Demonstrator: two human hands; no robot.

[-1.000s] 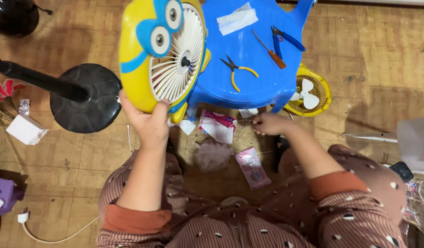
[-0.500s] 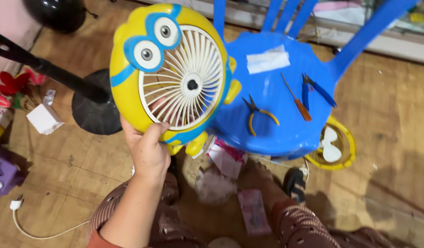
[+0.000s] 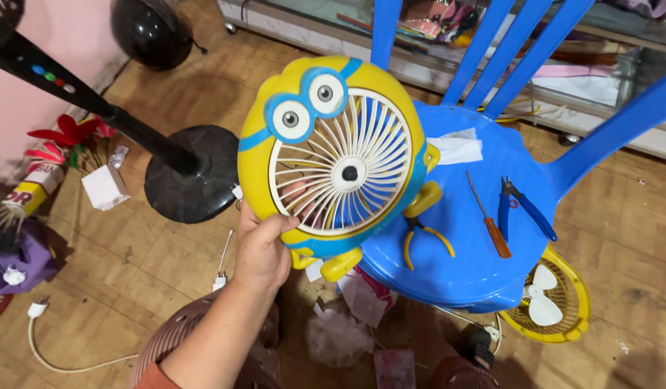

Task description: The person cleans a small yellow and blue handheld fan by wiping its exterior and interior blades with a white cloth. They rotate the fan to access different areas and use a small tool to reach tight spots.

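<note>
Yellow fan (image 3: 333, 155) gripped at lower edge by left hand (image 3: 264, 252), tilted grille-up for inspection; right hand unseen. Screwdriver (image 3: 489, 218) lies on blue chair (image 3: 477, 281).

The round plastic cartoon-faced fan (image 3: 333, 162) is yellow with blue goggle bands, grey-white eyes and a cream slatted grille. The moulded plastic chair (image 3: 463, 245) is bright blue. On it lie an orange-handled screwdriver (image 3: 489, 225), blue-handled pliers (image 3: 520, 205) and yellow-handled pliers (image 3: 423, 238). The floor-fan base (image 3: 192, 173) is black.
</note>
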